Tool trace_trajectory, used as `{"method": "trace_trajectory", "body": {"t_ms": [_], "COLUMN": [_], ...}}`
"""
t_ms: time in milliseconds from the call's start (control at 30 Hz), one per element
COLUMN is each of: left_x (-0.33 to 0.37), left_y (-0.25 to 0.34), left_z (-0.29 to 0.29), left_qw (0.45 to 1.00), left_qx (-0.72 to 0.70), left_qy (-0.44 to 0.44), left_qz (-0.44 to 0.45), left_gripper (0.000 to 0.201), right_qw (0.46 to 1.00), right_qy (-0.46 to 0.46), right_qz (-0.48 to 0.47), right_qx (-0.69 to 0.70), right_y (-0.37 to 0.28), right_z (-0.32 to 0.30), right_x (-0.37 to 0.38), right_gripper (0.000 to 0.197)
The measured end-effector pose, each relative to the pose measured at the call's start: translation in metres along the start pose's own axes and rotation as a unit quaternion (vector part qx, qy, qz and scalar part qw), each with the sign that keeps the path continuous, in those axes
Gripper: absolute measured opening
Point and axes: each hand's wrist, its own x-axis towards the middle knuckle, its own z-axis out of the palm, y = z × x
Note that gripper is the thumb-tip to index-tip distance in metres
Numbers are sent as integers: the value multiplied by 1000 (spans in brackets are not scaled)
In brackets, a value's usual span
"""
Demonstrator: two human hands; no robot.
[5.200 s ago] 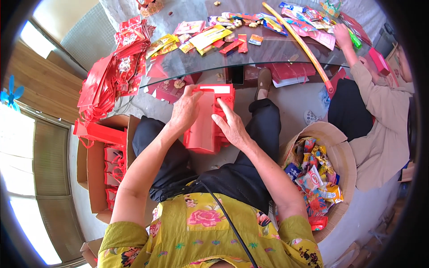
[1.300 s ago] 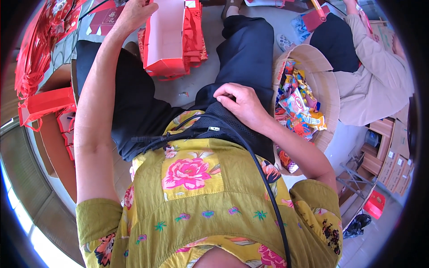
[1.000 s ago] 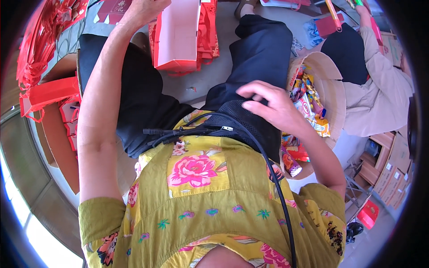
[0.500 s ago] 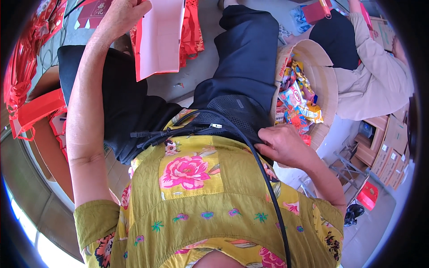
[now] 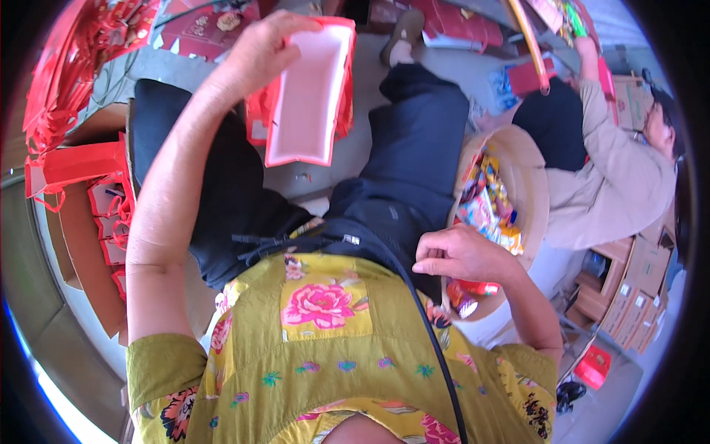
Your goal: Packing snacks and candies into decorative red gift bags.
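Red gift box [image 5: 309, 92], open, pale lining showing, raised above your lap in your left hand [image 5: 260, 52]; fingers clamped on its upper left wall. Box likely light, thin card, dents easily: hold by rim or corners, don't squeeze. Round basket [image 5: 534, 185] of bright wrapped sweets just right of your knee. Your right hand [image 5: 458, 255] at basket's near edge, fingers curled together; whether it holds sweet, cannot tell. Co-worker's beige sleeve [image 5: 617, 166] beyond basket.
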Motion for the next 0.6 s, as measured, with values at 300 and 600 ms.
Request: {"method": "trace_trajectory", "body": {"t_ms": [300,600], "left_x": [3,6], "left_y": [11,4], "left_z": [-12,-13], "left_qw": [995,990], "left_qx": [-3,-37], "left_qy": [87,99], "left_qz": [-47,-91], "left_gripper": [50,50], "right_qw": [953,844], "right_qy": [254,434], "right_qz": [-92,-245], "right_qx": [138,-200], "right_y": [-8,-61], "right_z": [-76,-192], "right_x": [88,177], "right_gripper": [11,27]}}
